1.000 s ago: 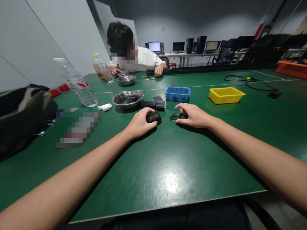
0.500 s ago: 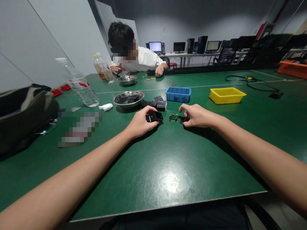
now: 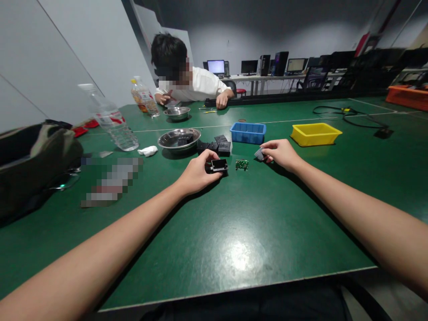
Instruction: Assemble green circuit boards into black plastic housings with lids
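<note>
My left hand (image 3: 200, 171) grips a small black plastic case (image 3: 219, 165) between thumb and fingers, its hollow side facing me. Just right of it a green circuit board (image 3: 242, 165) lies on the table, touched by neither hand. Farther right, my right hand (image 3: 280, 153) pinches a thin dark grey cover (image 3: 259, 154) by its edge, tilted a little above the tabletop. Behind my left hand, several black cases (image 3: 220, 147) sit in a cluster. The fingertips under the cover are partly hidden.
A steel bowl (image 3: 179, 139) holding black parts stands left of the cluster. Behind are a blue bin (image 3: 248, 133) and a yellow bin (image 3: 316, 134). Water bottle (image 3: 115, 125), crumpled tissue (image 3: 147, 151) and bag (image 3: 36, 165) are at left. Across the table a person in a white shirt (image 3: 203, 83) leans.
My right hand has moved right and away from me with the cover, which now shows its grey face. My left hand has turned the case so its hollow faces me.
</note>
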`<state>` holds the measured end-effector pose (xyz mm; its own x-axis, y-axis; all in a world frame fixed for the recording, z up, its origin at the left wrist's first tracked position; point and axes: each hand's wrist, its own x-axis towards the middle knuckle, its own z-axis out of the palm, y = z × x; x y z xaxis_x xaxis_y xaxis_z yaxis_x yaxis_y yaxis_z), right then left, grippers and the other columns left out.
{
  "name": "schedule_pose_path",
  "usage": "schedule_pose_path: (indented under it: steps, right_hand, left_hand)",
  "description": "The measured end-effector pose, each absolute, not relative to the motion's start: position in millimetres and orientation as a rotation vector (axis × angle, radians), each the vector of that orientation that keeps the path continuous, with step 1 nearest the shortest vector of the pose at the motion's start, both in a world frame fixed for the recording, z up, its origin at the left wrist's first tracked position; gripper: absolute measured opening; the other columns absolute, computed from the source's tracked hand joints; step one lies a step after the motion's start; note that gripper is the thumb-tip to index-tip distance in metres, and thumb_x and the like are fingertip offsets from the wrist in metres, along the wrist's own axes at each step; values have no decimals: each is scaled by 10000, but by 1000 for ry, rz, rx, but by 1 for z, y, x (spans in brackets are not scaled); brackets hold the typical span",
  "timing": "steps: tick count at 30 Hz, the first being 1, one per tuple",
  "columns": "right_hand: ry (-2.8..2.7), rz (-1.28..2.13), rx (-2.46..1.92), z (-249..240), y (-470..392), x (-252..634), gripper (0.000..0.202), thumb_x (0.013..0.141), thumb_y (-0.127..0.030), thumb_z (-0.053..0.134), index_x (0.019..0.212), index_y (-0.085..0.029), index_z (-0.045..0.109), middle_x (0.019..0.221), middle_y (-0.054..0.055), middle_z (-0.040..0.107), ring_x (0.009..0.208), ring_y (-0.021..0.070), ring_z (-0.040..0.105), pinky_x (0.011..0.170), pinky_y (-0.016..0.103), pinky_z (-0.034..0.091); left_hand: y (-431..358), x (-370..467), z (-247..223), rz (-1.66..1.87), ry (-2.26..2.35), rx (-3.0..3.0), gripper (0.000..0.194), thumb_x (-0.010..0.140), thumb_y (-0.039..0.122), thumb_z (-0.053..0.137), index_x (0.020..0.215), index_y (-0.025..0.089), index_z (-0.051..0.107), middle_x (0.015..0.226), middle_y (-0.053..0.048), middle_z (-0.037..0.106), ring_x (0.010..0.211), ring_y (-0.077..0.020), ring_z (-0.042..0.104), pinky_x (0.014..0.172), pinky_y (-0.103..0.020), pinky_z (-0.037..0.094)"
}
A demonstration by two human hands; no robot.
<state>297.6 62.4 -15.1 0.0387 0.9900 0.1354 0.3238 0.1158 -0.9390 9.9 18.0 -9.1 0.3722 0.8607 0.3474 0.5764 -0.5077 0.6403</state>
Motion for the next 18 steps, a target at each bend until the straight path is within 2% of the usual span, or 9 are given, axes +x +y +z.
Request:
schedule_pose_path:
  steps: [4, 11, 18]
  right_hand:
    - [-1278, 1032, -1285, -17, 65, 299, 148, 664, -35, 779, 741, -131, 695, 602, 27, 688, 462, 110, 594, 446, 228, 480]
    - [-1253, 1083, -1256, -17, 68, 304, 159, 698, -116, 798, 677, -151, 645, 592, 36, 684, 565, 142, 679, 432, 183, 421]
    - [-1274, 1117, -1245, -15, 68, 305, 141, 712, -138, 792, 657, -136, 662, 549, 28, 652, 509, 115, 615, 417, 188, 345]
  left_hand:
    - [17, 10, -8, 930, 1264, 2230, 334, 729, 316, 722, 997, 189, 568, 957, -32, 663, 844, -189, 641, 813, -354, 527]
    - [16, 10, -7, 908, 1275, 2232, 330, 733, 326, 723, 993, 193, 568, 953, -34, 664, 844, -194, 638, 792, -355, 528]
    - [16, 10, -7, 909, 1266, 2224, 350, 725, 354, 728, 993, 196, 566, 954, -35, 663, 838, -195, 643, 783, -348, 523]
